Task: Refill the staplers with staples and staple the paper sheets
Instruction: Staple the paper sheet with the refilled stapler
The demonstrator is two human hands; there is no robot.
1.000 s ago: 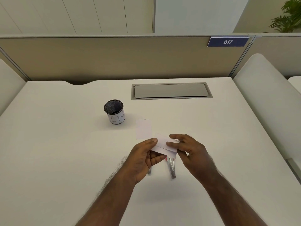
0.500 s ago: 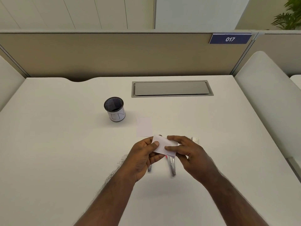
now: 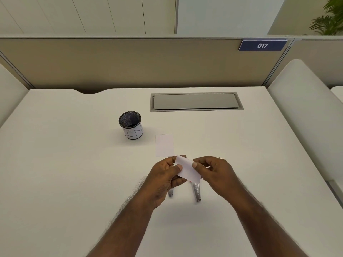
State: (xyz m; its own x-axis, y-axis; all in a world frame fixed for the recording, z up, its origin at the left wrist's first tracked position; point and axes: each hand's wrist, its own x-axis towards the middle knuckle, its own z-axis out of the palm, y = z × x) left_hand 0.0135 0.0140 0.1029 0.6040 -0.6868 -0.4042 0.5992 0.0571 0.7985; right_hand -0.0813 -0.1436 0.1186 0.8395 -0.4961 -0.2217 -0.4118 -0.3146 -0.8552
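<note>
Two hands on one little slip of paper right now: your left hand (image 3: 163, 178) pinches the near-left edge of the paper sheet (image 3: 187, 169) between thumb and curled fingers, and your right hand (image 3: 216, 172) pinches the opposite edge the same way, so it's held up just above the counter (image 3: 74, 182). Looks to me like you're squaring up or folding the sheets before stapling, though I can't tell if it's one sheet or a couple stacked. Directly under your hands sit two staplers, the left stapler (image 3: 170, 192) mostly hidden by your left palm, the right stapler (image 3: 197, 191) poking out toward you, both lying on the counter; whether they're loaded yet I can't make out. Another small paper sheet, the spare slip (image 3: 164, 145), lies flat just beyond your hands, and the mesh pen cup (image 3: 131, 125) stands off to the left of it. Next move, I'd guess: keep the edges lined up with one hand, free the other to grab a stapler, and feed a corner into its mouth without letting the sheets slide.
</note>
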